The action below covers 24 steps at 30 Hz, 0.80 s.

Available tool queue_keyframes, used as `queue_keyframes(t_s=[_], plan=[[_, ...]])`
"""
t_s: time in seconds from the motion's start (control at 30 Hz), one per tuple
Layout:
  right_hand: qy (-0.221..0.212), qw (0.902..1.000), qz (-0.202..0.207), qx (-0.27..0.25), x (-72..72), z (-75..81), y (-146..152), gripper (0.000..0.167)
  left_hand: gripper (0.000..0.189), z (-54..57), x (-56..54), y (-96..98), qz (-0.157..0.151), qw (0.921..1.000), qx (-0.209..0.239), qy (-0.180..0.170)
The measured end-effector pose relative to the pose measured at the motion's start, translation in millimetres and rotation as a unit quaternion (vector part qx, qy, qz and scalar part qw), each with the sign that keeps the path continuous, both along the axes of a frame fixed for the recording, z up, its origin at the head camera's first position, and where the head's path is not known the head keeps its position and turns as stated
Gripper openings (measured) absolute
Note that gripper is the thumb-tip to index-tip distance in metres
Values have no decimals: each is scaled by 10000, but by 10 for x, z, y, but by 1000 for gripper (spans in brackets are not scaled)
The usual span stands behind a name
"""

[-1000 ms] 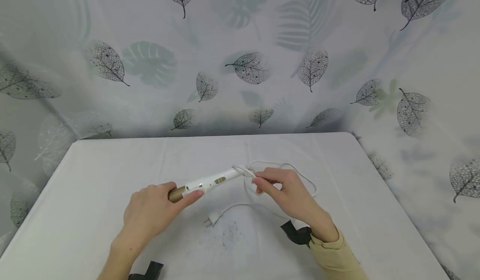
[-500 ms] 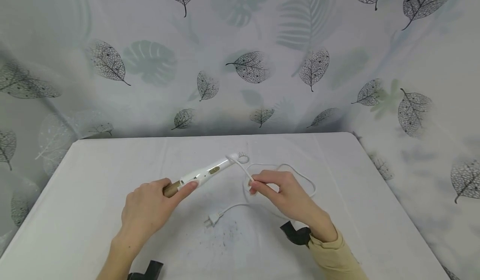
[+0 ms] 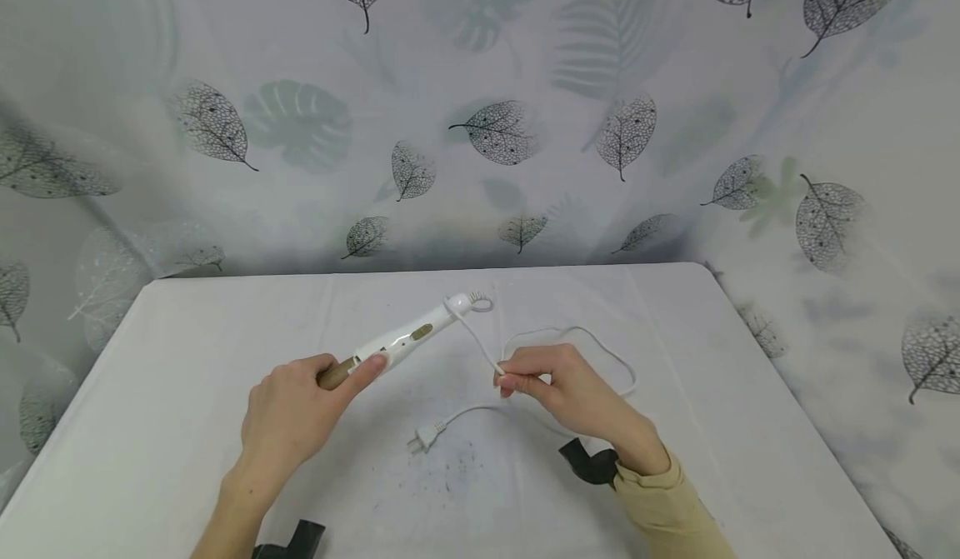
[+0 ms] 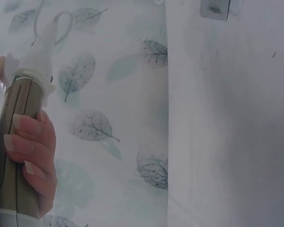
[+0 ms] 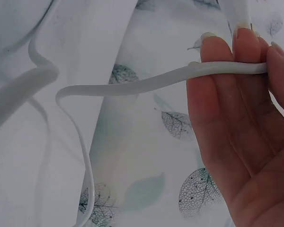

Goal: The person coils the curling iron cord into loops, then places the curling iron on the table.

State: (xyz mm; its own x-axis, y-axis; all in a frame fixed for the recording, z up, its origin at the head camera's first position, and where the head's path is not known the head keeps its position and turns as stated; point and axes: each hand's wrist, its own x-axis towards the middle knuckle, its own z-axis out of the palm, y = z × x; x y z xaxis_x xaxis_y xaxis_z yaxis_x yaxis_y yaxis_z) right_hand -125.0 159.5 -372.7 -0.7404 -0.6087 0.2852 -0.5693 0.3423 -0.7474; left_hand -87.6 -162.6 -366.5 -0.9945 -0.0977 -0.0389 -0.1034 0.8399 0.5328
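A curling iron (image 3: 405, 338) with a white handle and a gold barrel (image 4: 20, 137) is tilted up to the right. My left hand (image 3: 288, 409) grips it around the barrel; in the left wrist view the fingers (image 4: 31, 146) curl over the gold part. The white power cord (image 3: 474, 338) loops at the handle's end and runs down to my right hand (image 3: 562, 392). That hand pinches the cord between thumb and fingers, and in the right wrist view the cord (image 5: 142, 85) crosses the fingers. The two-pin plug (image 3: 427, 436) lies on the table between the hands.
The rest of the cord (image 3: 600, 342) lies in a loose loop behind and beside my right hand. Dark smudges (image 3: 450, 467) mark the white table (image 3: 225, 317) near the plug. A leaf-patterned curtain (image 3: 480, 126) hangs behind the table and along its sides.
The curling iron's handle end has swung up and to the left, away from my right hand. A longer stretch of cord now shows between the handle and the pinching fingers.
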Motion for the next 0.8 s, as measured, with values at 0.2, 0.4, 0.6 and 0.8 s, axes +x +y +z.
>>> queue_keyframes(t_s=[0.2,0.4,0.6,0.8], plan=[[-106,9998,-86,138,-24,-18,8,9,69,-7,-2,6,-12,10000,19,77],[-395,9980,26,483,-30,-41,15,9,63,-3,6,-13,-114,9990,341,284],[-187,9978,-42,639,-50,-61,15,7,62,15,19,-26,-365,9977,414,392],[-157,9969,-246,728,-83,-107,17,10,58,-8,55,-8,-898,9930,478,602]])
